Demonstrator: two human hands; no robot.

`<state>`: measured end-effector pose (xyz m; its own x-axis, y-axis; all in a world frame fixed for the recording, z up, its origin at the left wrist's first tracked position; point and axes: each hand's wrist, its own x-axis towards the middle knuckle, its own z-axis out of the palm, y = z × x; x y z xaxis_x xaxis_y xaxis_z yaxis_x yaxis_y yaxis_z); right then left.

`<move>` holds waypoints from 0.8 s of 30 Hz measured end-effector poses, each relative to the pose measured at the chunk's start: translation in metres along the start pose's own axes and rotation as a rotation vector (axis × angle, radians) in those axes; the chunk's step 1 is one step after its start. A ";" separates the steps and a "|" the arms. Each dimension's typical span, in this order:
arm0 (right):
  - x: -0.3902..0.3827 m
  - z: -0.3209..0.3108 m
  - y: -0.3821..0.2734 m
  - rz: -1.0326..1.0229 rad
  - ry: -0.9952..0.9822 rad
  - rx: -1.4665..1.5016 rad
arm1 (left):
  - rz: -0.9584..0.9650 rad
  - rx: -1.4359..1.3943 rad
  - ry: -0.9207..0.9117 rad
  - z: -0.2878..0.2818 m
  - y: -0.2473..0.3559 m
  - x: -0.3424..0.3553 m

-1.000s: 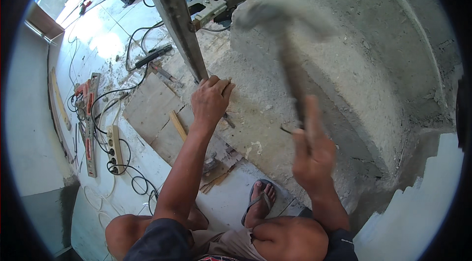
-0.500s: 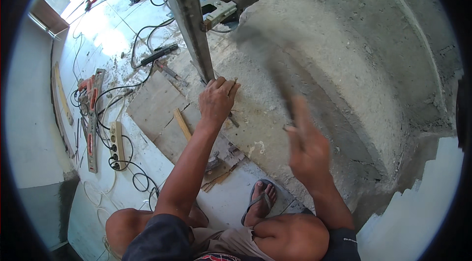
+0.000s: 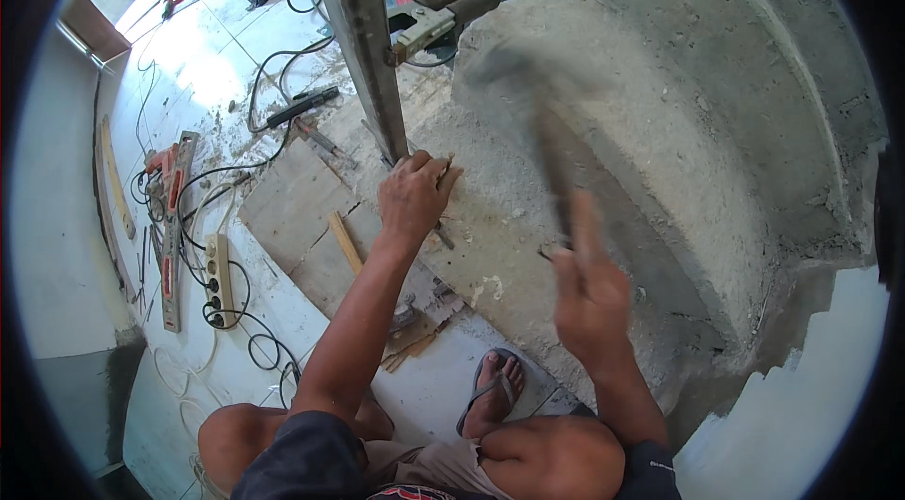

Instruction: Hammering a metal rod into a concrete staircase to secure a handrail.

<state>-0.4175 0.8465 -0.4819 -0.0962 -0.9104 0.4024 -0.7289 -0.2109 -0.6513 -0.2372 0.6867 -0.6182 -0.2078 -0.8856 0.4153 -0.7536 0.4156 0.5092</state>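
Observation:
An upright grey metal post (image 3: 356,48), with a clamp-like metal fitting (image 3: 422,33) at its side, rises from the rough concrete. At its foot, my left hand (image 3: 413,196) is closed on a small thin piece, mostly hidden by the fingers. A thin flat bar (image 3: 443,236) shows below that hand. My right hand (image 3: 592,297) grips the handle of a hammer (image 3: 556,170), whose head is smeared by motion above the concrete to the right of the post.
Curved concrete steps (image 3: 716,104) fill the right. On the tiled floor lie cables, a power strip (image 3: 219,281), a level (image 3: 173,255), a black electrode holder (image 3: 300,107) and a wooden stick (image 3: 347,241) on a board (image 3: 292,194). A white wall (image 3: 75,217) bounds the left.
The blurred hammer swings in my right hand, its head shifting slightly between frames. My left hand stays at the post's foot. The whole view has shifted a little.

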 end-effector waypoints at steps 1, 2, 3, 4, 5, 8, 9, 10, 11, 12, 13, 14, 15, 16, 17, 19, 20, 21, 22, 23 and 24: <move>0.005 0.006 -0.001 0.003 -0.001 0.001 | -0.002 0.018 0.004 0.002 -0.004 0.001; 0.011 0.010 -0.003 0.230 -0.238 -0.090 | -0.004 0.034 0.009 0.003 -0.007 0.001; 0.013 0.012 -0.005 0.457 -0.474 -0.181 | -0.003 0.032 0.007 0.004 -0.009 -0.002; 0.013 0.009 -0.007 0.455 -0.480 -0.179 | 0.004 0.026 0.012 0.006 -0.010 -0.004; 0.012 0.002 -0.012 0.372 -0.387 -0.143 | 0.011 0.019 0.018 0.007 -0.011 -0.006; 0.017 -0.011 -0.026 0.138 -0.139 -0.073 | -0.015 0.027 0.020 0.008 -0.016 -0.010; 0.018 -0.012 -0.027 -0.016 0.015 -0.035 | -0.017 0.027 0.019 0.008 -0.017 -0.009; 0.015 -0.013 -0.027 -0.018 0.012 -0.037 | -0.008 0.025 0.031 0.007 -0.015 -0.006; 0.008 -0.015 -0.025 0.024 0.063 0.034 | 0.001 0.024 0.045 0.006 -0.014 -0.004; 0.005 -0.014 -0.023 0.066 0.114 0.107 | -0.003 0.025 0.048 0.005 -0.013 -0.002; 0.003 -0.011 -0.015 0.067 0.118 0.093 | 0.001 0.017 0.030 0.007 -0.006 -0.001; 0.001 -0.001 -0.005 0.099 -0.050 -0.037 | 0.004 0.017 0.010 0.006 -0.003 -0.001; -0.001 0.002 -0.001 0.132 -0.216 -0.167 | 0.007 0.011 0.009 0.006 -0.001 -0.003; 0.001 0.005 -0.001 0.123 -0.212 -0.163 | 0.001 0.027 0.021 0.006 -0.004 -0.001; 0.003 0.007 -0.003 0.271 -0.296 -0.175 | -0.005 0.042 0.033 0.006 -0.007 0.002; 0.004 0.005 -0.008 0.423 -0.383 -0.183 | 0.013 0.054 0.014 0.004 -0.010 0.003; 0.003 0.000 -0.012 0.324 -0.264 -0.112 | 0.028 0.062 -0.016 0.003 -0.011 0.000; 0.002 -0.005 -0.015 0.225 -0.146 -0.041 | 0.027 0.065 -0.023 0.001 -0.011 -0.005; 0.005 -0.012 -0.018 0.222 -0.141 -0.039 | 0.020 0.027 -0.009 -0.003 -0.012 -0.004; 0.005 -0.024 -0.023 0.170 -0.082 -0.026 | 0.010 -0.014 0.000 -0.008 -0.010 -0.005; 0.005 -0.030 -0.025 0.118 -0.024 -0.013 | 0.008 -0.013 -0.003 -0.014 -0.012 -0.006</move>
<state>-0.4197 0.8577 -0.4443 -0.1656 -0.9370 0.3076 -0.7220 -0.0973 -0.6850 -0.2184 0.6899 -0.6161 -0.2157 -0.8827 0.4174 -0.7435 0.4256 0.5158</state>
